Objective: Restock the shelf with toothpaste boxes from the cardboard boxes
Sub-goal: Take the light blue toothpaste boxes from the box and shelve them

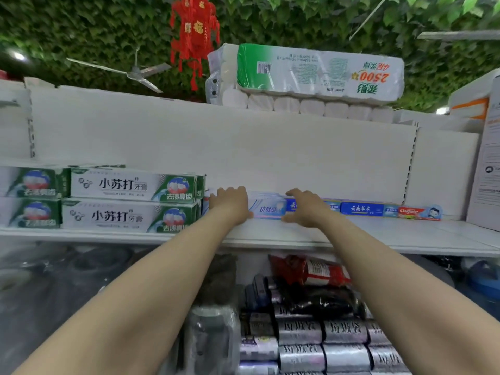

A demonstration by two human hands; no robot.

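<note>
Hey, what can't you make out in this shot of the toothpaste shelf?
Head view:
Grip of the left hand: its back hides the fingertips.
Label on the blue box: the right hand covers it.
Far-left green boxes: cut by the edge, blurred.
Cardboard boxes: out of frame.

The left grip is covering the left end of the pale white-and-blue cardboard toothpaste box, and its fingertips are lying out of sight. The right grip is masking much of the dark blue cardboard toothpaste box. Far left of the grips, the green-and-white cardboard toothpaste boxes are running off the picture's edge. Below the grips, the silver plastic rolls are being cropped.

Toilet-roll pack, red lantern
</note>
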